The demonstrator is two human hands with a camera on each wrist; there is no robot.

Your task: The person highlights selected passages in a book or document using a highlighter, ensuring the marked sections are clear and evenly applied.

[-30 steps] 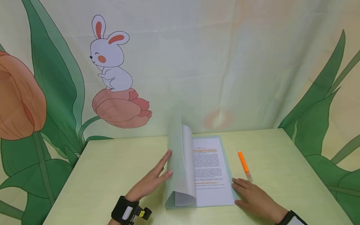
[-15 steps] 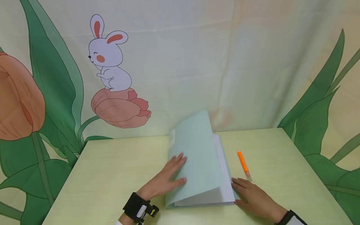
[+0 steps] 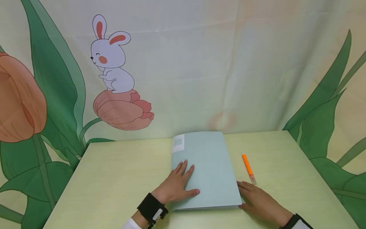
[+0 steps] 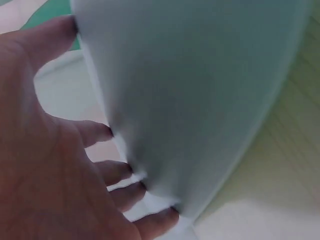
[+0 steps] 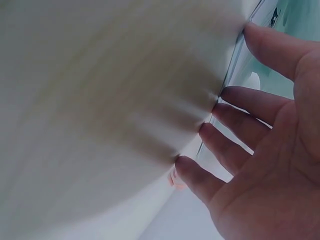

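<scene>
A pale blue-green document folder (image 3: 211, 165) lies closed on the table, a white label (image 3: 179, 143) at its upper left corner. My left hand (image 3: 175, 187) rests with spread fingers on the lower left of the cover. In the left wrist view the fingertips of that hand (image 4: 55, 155) touch the smooth cover (image 4: 195, 100). Beside the folder's lower right edge, my right hand (image 3: 261, 201) lies low with its fingers extended. Its fingertips touch the tabletop in the right wrist view, where the hand (image 5: 270, 145) holds nothing. The folder's pages are hidden under the cover.
An orange highlighter (image 3: 247, 167) with a clear cap end lies right of the folder, just beyond the right hand's fingers. Behind the pale yellow table (image 3: 123, 171) hangs a cloth backdrop (image 3: 183, 63) printed with a rabbit, flowers and leaves.
The folder's cover and the sheets under it have swung over to the right and down, hiding the printed page. My left hand has moved right onto the cover; the right hand has stayed put.
</scene>
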